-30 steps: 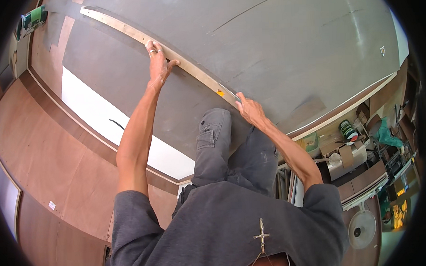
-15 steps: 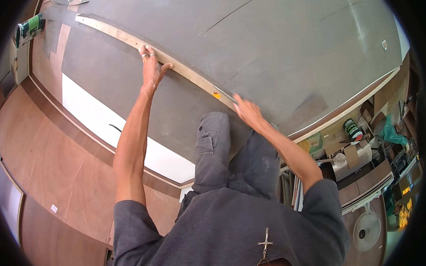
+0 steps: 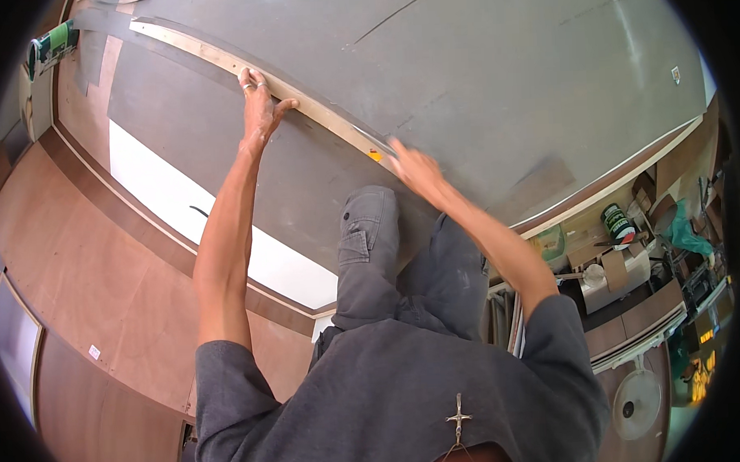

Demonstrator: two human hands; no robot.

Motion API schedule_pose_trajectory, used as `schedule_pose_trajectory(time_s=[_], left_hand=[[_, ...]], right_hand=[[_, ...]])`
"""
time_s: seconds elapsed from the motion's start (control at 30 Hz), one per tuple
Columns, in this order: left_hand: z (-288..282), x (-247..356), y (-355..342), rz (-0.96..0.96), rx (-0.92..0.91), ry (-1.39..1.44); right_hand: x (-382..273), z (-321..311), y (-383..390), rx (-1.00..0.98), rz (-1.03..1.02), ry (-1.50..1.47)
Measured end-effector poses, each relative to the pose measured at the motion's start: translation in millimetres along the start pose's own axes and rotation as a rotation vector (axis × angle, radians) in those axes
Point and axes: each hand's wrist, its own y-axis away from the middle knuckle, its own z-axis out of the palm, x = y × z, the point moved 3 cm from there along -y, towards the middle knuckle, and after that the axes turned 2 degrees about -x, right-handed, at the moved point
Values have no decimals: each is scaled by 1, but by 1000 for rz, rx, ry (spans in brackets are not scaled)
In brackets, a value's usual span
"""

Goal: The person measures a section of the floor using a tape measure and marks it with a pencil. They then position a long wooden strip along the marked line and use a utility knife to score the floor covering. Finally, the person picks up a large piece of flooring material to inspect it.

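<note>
A long pale wooden strip [image 3: 321, 114] lies diagonally across a large grey sheet [image 3: 495, 72], with a small orange mark near its lower right end. My left hand [image 3: 260, 113] holds the strip down, fingertips pressed on it and thumb spread out along its near edge. Close to the strip's right end, my right hand [image 3: 418, 171] is closed around a thin metal tool [image 3: 371, 137]. That tool lies along the strip's far edge; its kind is hard to tell, and its handle is hidden in the hand. My knee [image 3: 371, 206] is just below the strip.
A green and dark can [image 3: 52, 48] stands at the far left. To the right, a cluttered shelf holds a dark can [image 3: 618, 221], a teal plastic bag [image 3: 686, 230] and a pale box [image 3: 632, 264]. A white panel [image 3: 160, 177] and brown wooden boards [image 3: 87, 290] lie left.
My right hand has slid up and left along the strip with the metal tool. My left hand stays on the strip. The view has shifted slightly.
</note>
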Motion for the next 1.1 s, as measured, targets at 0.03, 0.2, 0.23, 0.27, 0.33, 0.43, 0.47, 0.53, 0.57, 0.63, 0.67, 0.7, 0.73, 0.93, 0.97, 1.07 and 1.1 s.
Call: schedule_pose_trajectory(time_s=[0.03,0.2,0.23,0.27,0.33,0.43,0.47,0.53,0.57,0.63,0.67,0.7,0.73,0.93,0.97,1.07,1.1], left_hand=[[-3,3,-2,-16,-10,8],[-5,1,-5,15,-1,-32],[-4,0,0,5,-8,-34],[-3,-3,3,4,-11,-33],[0,-7,-2,20,-7,-30],[-2,5,-8,44,2,-44],[-3,16,-10,26,-28,-4],[1,0,4,4,-12,9],[-1,-1,0,7,16,22],[-3,0,0,5,16,11],[-4,2,0,6,17,6],[-4,3,2,-1,13,7],[-4,3,1,-5,13,4],[-2,-8,-2,-53,-2,-3],[0,-3,-8,-30,1,7],[-7,9,-7,-54,-48,67],[-12,16,-6,-73,-68,94]], right_hand=[[26,5,39,-31,61,23],[16,-11,44,25,55,-43],[-16,-19,11,27,22,-61],[-43,-23,-24,38,-15,-60],[-94,-25,-96,62,-90,-49],[-120,-21,-163,130,-141,-14],[-115,-16,-171,156,-140,0],[-90,-8,-126,40,-161,-45],[-67,-7,-93,14,-83,-30],[-20,2,-14,-10,75,6],[3,4,17,-10,87,41],[16,3,35,-13,99,75],[1,-10,27,-20,100,67],[-138,-30,-151,39,-97,-26],[-148,-26,-181,144,-156,-9],[-137,-16,-190,189,-204,24],[-128,-20,-183,166,-202,35]])
